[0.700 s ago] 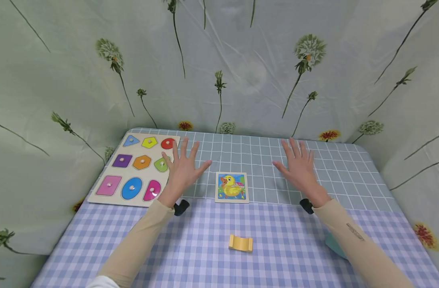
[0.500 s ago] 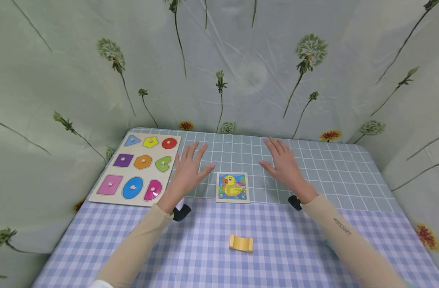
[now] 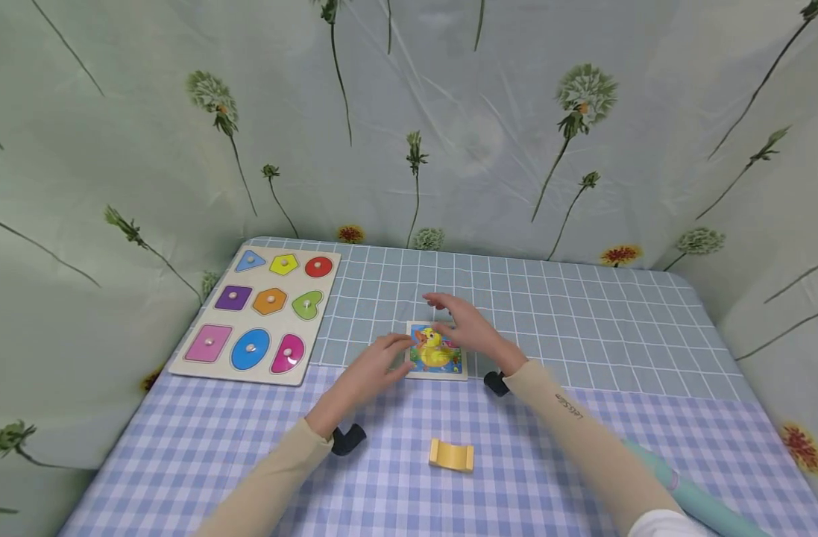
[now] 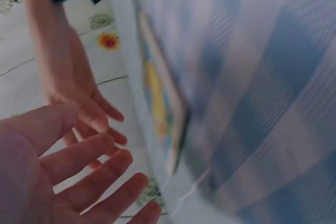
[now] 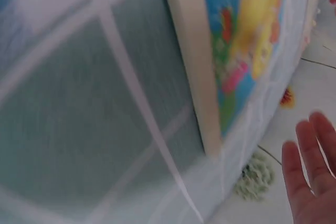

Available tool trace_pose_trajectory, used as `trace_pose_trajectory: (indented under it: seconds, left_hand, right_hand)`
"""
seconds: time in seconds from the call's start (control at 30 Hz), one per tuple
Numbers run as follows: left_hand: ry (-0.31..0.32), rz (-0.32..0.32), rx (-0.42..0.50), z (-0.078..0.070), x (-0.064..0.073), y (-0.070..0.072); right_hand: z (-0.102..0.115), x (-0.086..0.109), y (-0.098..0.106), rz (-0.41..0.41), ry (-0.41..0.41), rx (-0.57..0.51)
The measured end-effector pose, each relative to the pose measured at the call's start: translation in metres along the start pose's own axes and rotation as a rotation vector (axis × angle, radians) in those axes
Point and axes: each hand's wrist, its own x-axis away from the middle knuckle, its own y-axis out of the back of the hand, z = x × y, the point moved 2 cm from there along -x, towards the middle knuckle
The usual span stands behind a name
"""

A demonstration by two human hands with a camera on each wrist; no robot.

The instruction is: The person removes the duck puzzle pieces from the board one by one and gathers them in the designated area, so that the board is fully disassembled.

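A small square duck puzzle [image 3: 442, 359] with a pale wooden frame lies flat on the grey gridded cloth. My left hand [image 3: 370, 371] hovers at its left side, fingers loosely bent, holding nothing. Above the puzzle's upper part is my right hand [image 3: 470, 328], which hides some of the picture; its fingers are relaxed and nothing is in them. The left wrist view shows the puzzle [image 4: 159, 95] beside both hands, with space between the fingers and its frame. In the right wrist view, the right hand's fingers [image 5: 307, 156] are apart from the puzzle [image 5: 247, 40].
A large shape board [image 3: 257, 313] with knobbed coloured pieces lies at the left. Nearer to me, a small yellow curved block [image 3: 452, 456] sits on the checked cloth [image 3: 388, 492]. A teal tube-like object [image 3: 700, 500] lies at the right, partly behind my forearm.
Both hands have moved inward and lower, from wide apart to the duck puzzle. Their spread fingers have relaxed. The puzzle, shape board and yellow block stay in place.
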Motion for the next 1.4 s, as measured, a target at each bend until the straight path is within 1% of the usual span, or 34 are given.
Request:
trace_pose_trajectory:
  seconds: [0.03, 0.1, 0.2, 0.27, 0.4, 0.53, 0.67, 0.77, 0.83, 0.93, 1.0, 1.07, 1.17, 1.23, 1.33, 1.4]
  left_hand:
    - [-0.005, 0.028, -0.008, 0.000, 0.000, -0.005]
    - [-0.017, 0.062, -0.018, 0.000, 0.000, -0.012]
    - [-0.022, 0.097, -0.045, 0.000, 0.000, -0.019]
    - [-0.024, 0.112, -0.065, -0.001, 0.000, -0.022]
    - [-0.037, 0.132, -0.107, 0.000, 0.002, -0.026]
    - [-0.065, 0.130, -0.141, 0.000, 0.003, -0.028]
    - [-0.090, 0.135, -0.166, -0.003, 0.003, -0.028]
    - [-0.094, 0.149, -0.184, -0.004, 0.003, -0.027]
    - [-0.086, 0.162, -0.198, -0.005, 0.003, -0.028]
    - [-0.059, 0.186, -0.231, -0.007, 0.002, -0.028]
    - [-0.036, 0.204, -0.251, -0.007, 0.002, -0.028]
    - [-0.020, 0.215, -0.266, -0.008, 0.001, -0.027]
    - [-0.016, 0.220, -0.281, -0.009, -0.001, -0.027]
    - [-0.023, 0.219, -0.290, -0.009, -0.001, -0.027]
    - [-0.034, 0.215, -0.292, -0.009, -0.001, -0.026]
    - [-0.043, 0.208, -0.289, -0.008, 0.000, -0.026]
  right_hand:
    - [-0.001, -0.001, -0.004, 0.020, -0.006, -0.012]
    - [-0.002, -0.004, -0.011, 0.052, -0.026, -0.031]
    - [-0.004, -0.006, -0.020, 0.081, -0.059, -0.056]
    - [-0.004, -0.008, -0.024, 0.093, -0.074, -0.054]
    - [-0.004, -0.011, -0.030, 0.105, -0.097, -0.003]
    - [-0.002, -0.013, -0.032, 0.107, -0.103, 0.058]
    - [0.006, -0.013, -0.032, 0.116, -0.102, 0.149]
    - [0.010, -0.013, -0.033, 0.129, -0.102, 0.202]
    - [0.011, -0.013, -0.034, 0.131, -0.109, 0.207]
    - [0.009, -0.015, -0.035, 0.136, -0.133, 0.178]
    - [0.007, -0.017, -0.035, 0.138, -0.153, 0.131]
    - [0.004, -0.018, -0.033, 0.143, -0.176, 0.059]
    - [0.001, -0.019, -0.030, 0.147, -0.206, -0.042]
    - [0.000, -0.019, -0.029, 0.141, -0.224, -0.088]
    - [-0.002, -0.020, -0.030, 0.118, -0.216, -0.079]
    - [-0.003, -0.020, -0.033, 0.096, -0.199, -0.045]
